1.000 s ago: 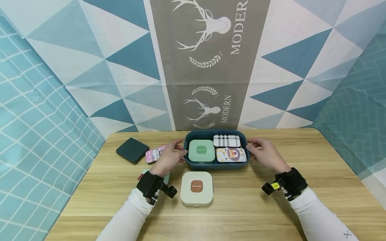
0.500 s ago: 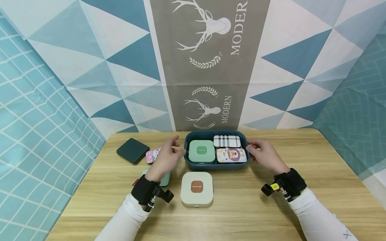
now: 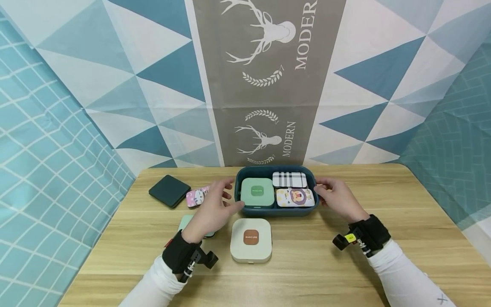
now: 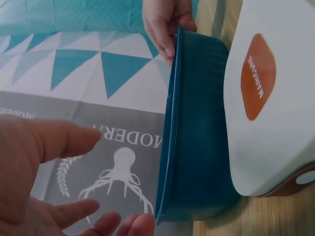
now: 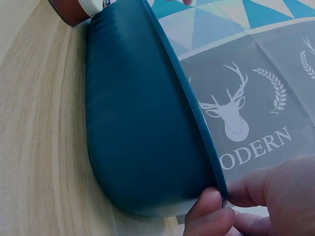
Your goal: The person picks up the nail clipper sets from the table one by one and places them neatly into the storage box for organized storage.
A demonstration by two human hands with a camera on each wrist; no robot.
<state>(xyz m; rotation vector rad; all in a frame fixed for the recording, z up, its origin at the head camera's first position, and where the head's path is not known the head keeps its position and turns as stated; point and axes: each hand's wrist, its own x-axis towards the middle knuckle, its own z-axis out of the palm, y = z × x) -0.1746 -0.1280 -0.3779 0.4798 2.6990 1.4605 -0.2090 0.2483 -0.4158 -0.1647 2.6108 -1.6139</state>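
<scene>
From where I stand, the navy plastic bin (image 3: 257, 212) sits at the back of the wood-grain table (image 3: 307, 273), close to the patterned wall cloth (image 3: 264, 94). The person's right hand (image 3: 339, 197) pinches the rim at the bin's right end, thumb on one side and fingers on the other. The left hand (image 3: 212, 211) is at the opposite end, fingers loosely spread and gripping nothing; the thumb lies over the front left corner in the head view, though I can't tell whether it touches the rim.

Inside the bin, a green square case marked MANICURE (image 3: 257, 197) fills the left part. To its right are two small tins, a black-and-white plaid tin (image 3: 289, 179) behind and a lion-print tin (image 3: 295, 198) in front.

A cream MANICURE case (image 3: 251, 251) with a brown label lies flat on the table just in front of the bin. Off to the left, a dark square case (image 3: 169, 191) lies near a pink cartoon-print tin (image 3: 196, 197), which the left hand partly covers. A mint-green case (image 3: 185, 221) shows partly beneath the left wrist. Both wrists wear black straps (image 3: 370, 232) with small cameras, over white sleeves (image 3: 406, 273).
</scene>
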